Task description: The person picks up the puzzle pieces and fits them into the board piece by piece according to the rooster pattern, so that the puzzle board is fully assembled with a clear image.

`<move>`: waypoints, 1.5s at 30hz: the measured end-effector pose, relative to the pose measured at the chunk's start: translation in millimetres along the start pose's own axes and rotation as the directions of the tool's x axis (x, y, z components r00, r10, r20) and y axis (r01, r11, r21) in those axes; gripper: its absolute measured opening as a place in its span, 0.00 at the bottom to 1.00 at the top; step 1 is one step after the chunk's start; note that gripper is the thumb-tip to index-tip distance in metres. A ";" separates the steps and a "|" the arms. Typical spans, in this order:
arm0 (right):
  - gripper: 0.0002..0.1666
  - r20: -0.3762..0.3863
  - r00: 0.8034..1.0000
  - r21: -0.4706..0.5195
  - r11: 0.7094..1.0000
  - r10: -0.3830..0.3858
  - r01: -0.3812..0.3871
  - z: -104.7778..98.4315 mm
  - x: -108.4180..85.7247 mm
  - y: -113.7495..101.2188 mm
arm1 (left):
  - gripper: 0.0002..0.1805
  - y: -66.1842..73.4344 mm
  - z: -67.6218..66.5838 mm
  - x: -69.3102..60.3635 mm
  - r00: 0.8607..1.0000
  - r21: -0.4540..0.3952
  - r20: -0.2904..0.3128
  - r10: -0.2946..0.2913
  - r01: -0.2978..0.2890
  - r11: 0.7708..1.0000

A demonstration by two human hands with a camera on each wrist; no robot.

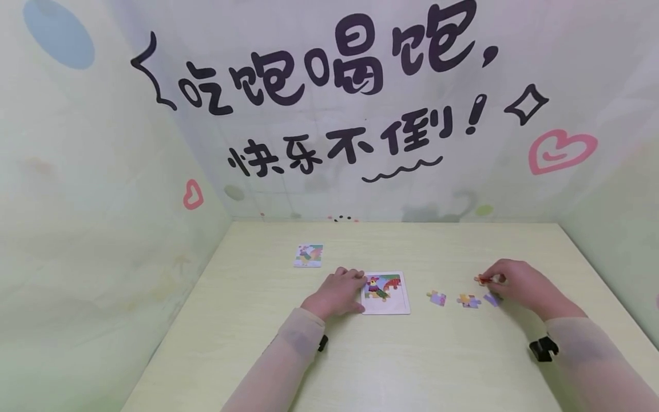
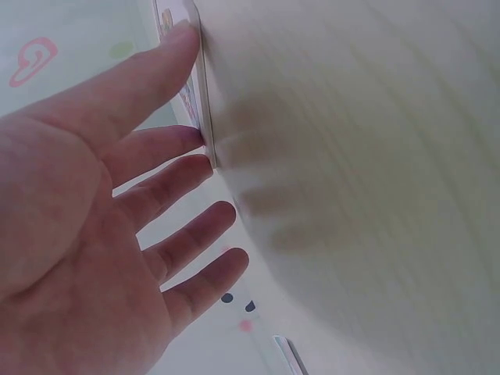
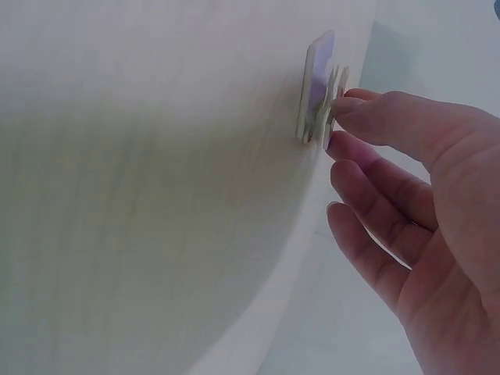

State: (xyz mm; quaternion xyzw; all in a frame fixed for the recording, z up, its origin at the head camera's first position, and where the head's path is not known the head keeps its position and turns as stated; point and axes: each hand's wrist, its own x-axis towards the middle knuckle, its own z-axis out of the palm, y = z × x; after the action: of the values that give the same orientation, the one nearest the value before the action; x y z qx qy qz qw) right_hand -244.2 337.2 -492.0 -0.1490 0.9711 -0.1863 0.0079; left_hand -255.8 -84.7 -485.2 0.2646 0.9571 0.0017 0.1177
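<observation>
A square puzzle board (image 1: 388,307) with a partly filled rooster picture lies on the table. My left hand (image 1: 341,293) rests at its left edge, fingers fairly straight and spread; in the left wrist view, the thumb (image 2: 168,58) and nearest fingers touch the board's side. Over to the right, my right hand (image 1: 517,286) pinches a reddish-orange puzzle piece (image 1: 481,280) between thumb and forefinger, just above the table. Loose puzzle pieces lie near it: a purple one (image 1: 492,299) beside the fingers, a yellow and purple one (image 1: 469,301), and another (image 1: 436,297) closer to the board.
A small card (image 1: 309,256) with a rooster picture lies at the back left of the pale wooden table (image 1: 412,366). Printed fabric walls (image 1: 309,200) enclose the table at the back and both sides.
</observation>
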 end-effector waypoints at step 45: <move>0.10 -0.048 0.973 0.029 0.973 -0.226 0.228 47.3 8.0 -100.2 | 0.43 -0.8 2.6 2.1 1.000 0.021 -0.001 0.021 -0.021 1.000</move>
State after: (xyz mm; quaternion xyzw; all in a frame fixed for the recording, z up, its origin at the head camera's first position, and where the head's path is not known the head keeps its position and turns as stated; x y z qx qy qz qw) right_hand -219.9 229.1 -499.2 -0.2548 0.9442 -0.2060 -0.0325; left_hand -257.4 -84.5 -488.2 0.2759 0.9543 -0.0069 0.1144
